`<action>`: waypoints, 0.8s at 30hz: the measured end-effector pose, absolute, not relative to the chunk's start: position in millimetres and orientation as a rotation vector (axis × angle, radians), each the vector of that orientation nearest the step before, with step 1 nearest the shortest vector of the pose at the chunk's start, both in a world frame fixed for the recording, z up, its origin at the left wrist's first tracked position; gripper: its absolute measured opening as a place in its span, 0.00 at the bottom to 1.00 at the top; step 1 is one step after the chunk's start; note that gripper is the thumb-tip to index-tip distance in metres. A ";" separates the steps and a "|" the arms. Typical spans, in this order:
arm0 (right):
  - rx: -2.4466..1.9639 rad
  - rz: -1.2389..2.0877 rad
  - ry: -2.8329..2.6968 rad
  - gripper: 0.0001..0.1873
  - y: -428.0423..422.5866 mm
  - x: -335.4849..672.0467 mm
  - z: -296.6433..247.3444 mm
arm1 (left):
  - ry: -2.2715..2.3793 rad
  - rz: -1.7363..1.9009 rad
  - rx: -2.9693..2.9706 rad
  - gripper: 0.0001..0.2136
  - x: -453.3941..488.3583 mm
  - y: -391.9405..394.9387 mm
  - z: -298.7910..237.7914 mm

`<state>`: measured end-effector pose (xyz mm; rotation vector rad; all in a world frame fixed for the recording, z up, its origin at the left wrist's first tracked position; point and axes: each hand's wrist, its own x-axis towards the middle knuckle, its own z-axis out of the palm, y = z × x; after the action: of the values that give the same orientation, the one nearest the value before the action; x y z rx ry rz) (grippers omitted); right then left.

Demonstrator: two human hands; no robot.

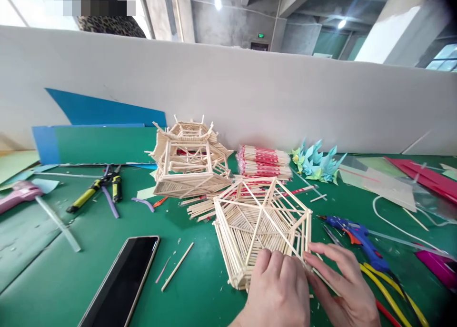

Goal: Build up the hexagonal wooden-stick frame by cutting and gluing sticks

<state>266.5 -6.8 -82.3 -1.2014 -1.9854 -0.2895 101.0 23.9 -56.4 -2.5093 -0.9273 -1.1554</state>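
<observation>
A six-sided frame (257,229) built of thin wooden sticks stands in front of me, its spokes meeting at the centre over a floor of close-laid sticks. My left hand (280,289) is closed at its near right edge; the fingertips are hidden behind the knuckles. At the right corner of that frame, my right hand (344,282) pinches a thin wooden stick (325,280), which slants down between thumb and fingers. Behind, to the left, stands a taller stick pavilion model (189,160) with upturned roof corners. Loose sticks (200,208) lie between the two models.
A phone (121,282) and a single stick (177,266) lie left; pliers (98,189) and a pink glue gun (21,196) are farther left. A blue glue gun (360,239) and yellow-handled pliers (385,289) lie right. Stick packs (264,163) and folded-paper plants (317,160) line the white partition (228,94).
</observation>
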 end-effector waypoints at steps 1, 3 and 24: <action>-1.183 -0.301 -1.991 0.16 -5.8 267.5 -82.7 | -0.933 -1.153 -2.497 0.15 101.7 23.9 -56.5; -1.157 -0.336 -2.002 0.15 -3.6 269.6 -82.4 | -0.951 -1.141 -2.472 0.14 103.1 23.5 -56.6; -1.141 -0.370 -2.168 0.16 -3.2 273.5 -72.9 | -0.918 -1.064 -2.490 0.13 98.3 25.8 -56.4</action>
<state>273.5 -3.2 -72.9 -1.1415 -2.1682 -0.3700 98.3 25.8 -56.4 -2.4899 -0.9183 -1.0643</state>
